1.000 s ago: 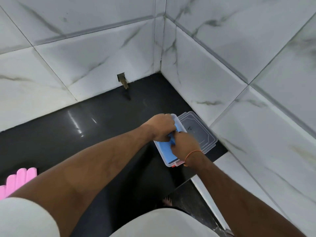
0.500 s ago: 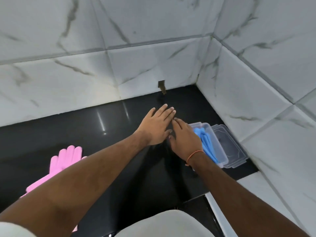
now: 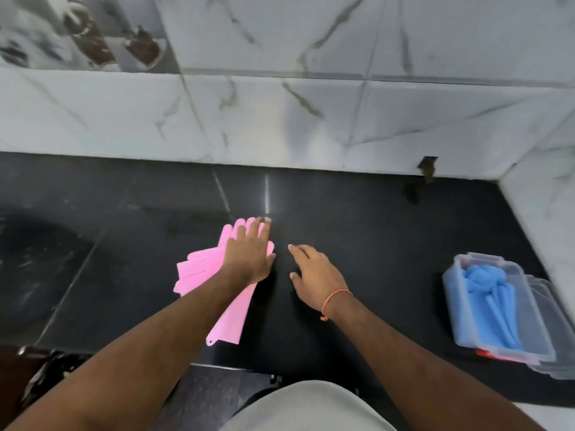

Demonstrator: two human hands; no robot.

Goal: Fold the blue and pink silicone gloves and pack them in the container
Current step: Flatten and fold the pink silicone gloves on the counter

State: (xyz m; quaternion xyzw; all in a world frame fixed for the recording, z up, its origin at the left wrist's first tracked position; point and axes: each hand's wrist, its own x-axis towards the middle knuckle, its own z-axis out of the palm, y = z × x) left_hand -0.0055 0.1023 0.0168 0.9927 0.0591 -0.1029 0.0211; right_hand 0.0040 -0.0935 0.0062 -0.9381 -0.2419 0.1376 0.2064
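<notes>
The pink gloves (image 3: 202,269) lie flat on the black counter (image 3: 389,244), one across the other. My left hand (image 3: 249,253) rests flat on top of them, fingers spread over the glove fingers. My right hand (image 3: 314,272) hovers just right of the gloves with fingers apart and nothing in it. The folded blue gloves (image 3: 488,293) sit inside the clear plastic container (image 3: 460,321) at the right edge of the counter.
The clear lid (image 3: 547,309) lies beside the container on its right. White marble tiles form the back wall (image 3: 280,119) and the right wall. A small bracket (image 3: 427,168) sticks out at the wall's foot. A dark sink (image 3: 34,265) lies at the left.
Both hands have left the container and the blue gloves and moved left. My left hand now lies on the pink gloves. The view has swung left.
</notes>
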